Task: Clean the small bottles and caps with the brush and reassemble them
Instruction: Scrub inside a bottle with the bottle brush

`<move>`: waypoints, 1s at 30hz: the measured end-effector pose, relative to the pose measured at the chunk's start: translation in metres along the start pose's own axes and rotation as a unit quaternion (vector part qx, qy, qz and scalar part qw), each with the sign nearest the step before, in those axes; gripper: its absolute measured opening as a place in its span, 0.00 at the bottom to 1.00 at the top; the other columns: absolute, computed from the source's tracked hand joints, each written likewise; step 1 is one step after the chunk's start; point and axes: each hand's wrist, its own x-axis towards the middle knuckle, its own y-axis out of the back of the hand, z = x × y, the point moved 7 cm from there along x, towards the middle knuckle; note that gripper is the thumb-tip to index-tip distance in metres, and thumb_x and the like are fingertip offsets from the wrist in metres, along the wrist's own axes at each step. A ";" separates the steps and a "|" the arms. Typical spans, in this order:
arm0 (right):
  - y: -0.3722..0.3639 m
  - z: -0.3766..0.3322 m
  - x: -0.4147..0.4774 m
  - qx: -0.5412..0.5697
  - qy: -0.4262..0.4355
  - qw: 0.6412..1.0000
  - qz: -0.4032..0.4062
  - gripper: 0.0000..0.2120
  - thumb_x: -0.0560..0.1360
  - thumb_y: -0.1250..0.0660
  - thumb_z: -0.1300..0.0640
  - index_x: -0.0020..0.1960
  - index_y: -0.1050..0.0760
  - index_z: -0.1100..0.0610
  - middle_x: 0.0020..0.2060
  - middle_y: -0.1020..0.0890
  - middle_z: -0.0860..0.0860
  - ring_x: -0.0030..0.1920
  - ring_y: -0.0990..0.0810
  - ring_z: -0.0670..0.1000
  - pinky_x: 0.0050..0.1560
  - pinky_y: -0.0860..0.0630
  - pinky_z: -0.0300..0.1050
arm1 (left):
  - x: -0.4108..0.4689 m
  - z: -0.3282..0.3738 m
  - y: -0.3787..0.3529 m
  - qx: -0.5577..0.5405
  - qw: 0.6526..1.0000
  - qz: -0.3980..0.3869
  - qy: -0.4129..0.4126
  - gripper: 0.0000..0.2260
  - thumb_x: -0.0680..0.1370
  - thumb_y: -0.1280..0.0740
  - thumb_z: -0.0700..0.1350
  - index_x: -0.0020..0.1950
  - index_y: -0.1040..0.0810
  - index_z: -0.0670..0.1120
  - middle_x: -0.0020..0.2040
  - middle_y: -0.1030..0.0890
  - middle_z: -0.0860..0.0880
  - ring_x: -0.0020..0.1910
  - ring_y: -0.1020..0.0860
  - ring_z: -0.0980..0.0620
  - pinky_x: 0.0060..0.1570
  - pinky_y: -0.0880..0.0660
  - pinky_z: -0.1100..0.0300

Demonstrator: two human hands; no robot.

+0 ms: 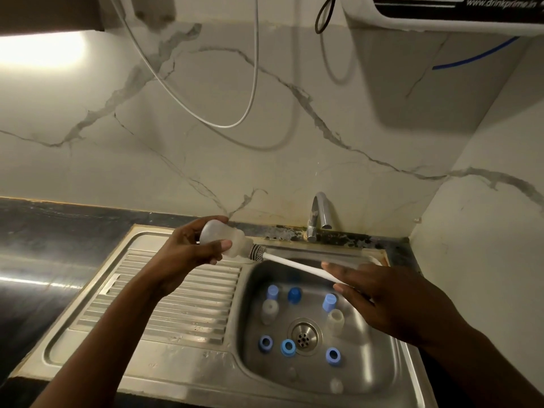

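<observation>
"Translucent plastic, that bottle [223,238]. Why is it tipped on its side?"

"So its mouth faces the brush [294,262]. The left hand [188,251] wraps round its belly with the thumb pressed near the neck. It holds it above the sink [176,366], about where drainboard meets basin."

"And the other hand?"

"The right hand [391,298] holds the far end of the white handle, fingers laid long over it. How the thumb closes underneath I can't tell. A hold that far back lets the bristles be steered straight in. The dark bristle head sits at the bottle's mouth, touching or nearly so."

"What about everything else?"

"Down in the basin, I'd guess so the drips fall there. Blue caps [294,294] stand at the back, two more bottles [270,309] are upright near the drain [303,337], and blue rings [288,347] lie in front. All are apart, nothing reassembled."

"Tap running?"

"No water shows from the tap [319,213]. I'd say it's the scrubbing stage, with reassembly all to come."
</observation>
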 end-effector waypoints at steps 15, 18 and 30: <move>-0.009 -0.015 -0.005 -0.076 0.080 0.992 0.055 0.30 0.80 0.43 0.48 0.82 0.42 0.50 0.35 0.24 0.47 0.25 0.28 0.47 0.21 0.26 0.38 | -0.012 -0.023 -0.027 -0.192 0.974 -0.024 0.121 0.43 0.52 0.09 0.52 0.63 0.18 0.40 0.49 0.16 0.40 0.36 0.20 0.48 0.36 0.16 0.61; -0.021 -0.020 -0.001 -0.064 0.049 0.995 0.053 0.30 0.80 0.43 0.49 0.81 0.44 0.50 0.33 0.25 0.47 0.24 0.32 0.45 0.20 0.29 0.36 | -0.010 -0.021 -0.032 -0.168 0.979 -0.026 0.113 0.39 0.58 0.11 0.52 0.65 0.19 0.39 0.53 0.18 0.39 0.35 0.21 0.48 0.36 0.17 0.61; -0.040 -0.022 0.007 0.157 -0.080 0.983 -0.048 0.22 0.85 0.46 0.39 0.78 0.36 0.38 0.34 0.22 0.42 0.36 0.20 0.44 0.36 0.24 0.35 | -0.002 -0.007 -0.030 0.024 0.997 -0.051 0.052 0.17 0.74 0.21 0.46 0.61 0.15 0.43 0.56 0.18 0.38 0.39 0.22 0.46 0.36 0.21 0.60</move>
